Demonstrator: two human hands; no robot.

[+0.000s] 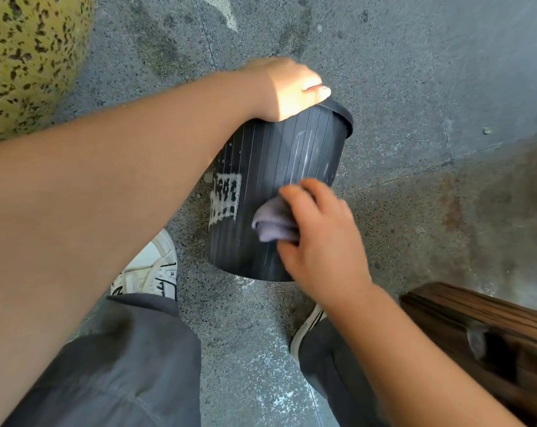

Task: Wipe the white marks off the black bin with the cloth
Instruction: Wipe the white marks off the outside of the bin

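Here the black bin (270, 192) stands tilted on the speckled stone floor (399, 87), with open floor beyond its rim and to the right. A wooden piece (483, 328) sits close at lower right, and a yellow spotted surface (30, 57) at upper left. The left hand (292, 87) reaches across, fingers curled over the rim. The right hand (319, 238) clenches the grey cloth (273, 223) against the ribbed side, just beside the white marks (225, 198).
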